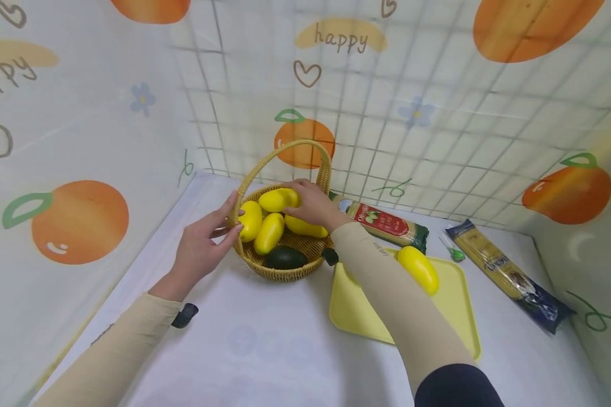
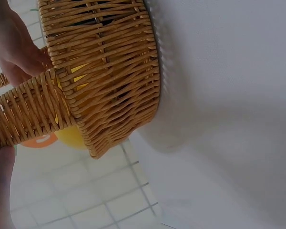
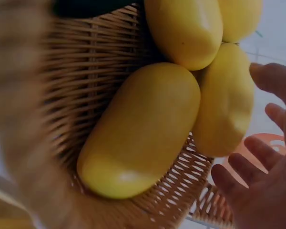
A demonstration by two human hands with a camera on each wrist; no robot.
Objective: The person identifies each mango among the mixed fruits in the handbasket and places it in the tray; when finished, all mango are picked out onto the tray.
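Observation:
A wicker basket [image 1: 285, 275] with a tall hoop handle [image 1: 305, 142] stands near the back wall. It holds several yellow mangoes [image 1: 270, 233] and a dark green avocado [image 1: 286, 258]. My left hand [image 1: 203, 243] grips the handle's left base between thumb and fingers; in the left wrist view a fingertip [image 2: 5, 155] rests on the handle's edge. Over the basket's back right side, my right hand [image 1: 313, 203] is at the rearmost mango [image 1: 277, 199]. The right wrist view shows this right hand [image 3: 262, 176] with fingers spread loosely beside a mango [image 3: 226, 105], its thumb closest.
Right of the basket lies a yellow tray-like board [image 1: 361, 319] with another mango [image 1: 418, 269], partly under my right forearm. Behind it is a red-labelled green packet [image 1: 384, 220]. A blue and gold packet [image 1: 506, 271] and a small green item [image 1: 456, 254] lie farther right.

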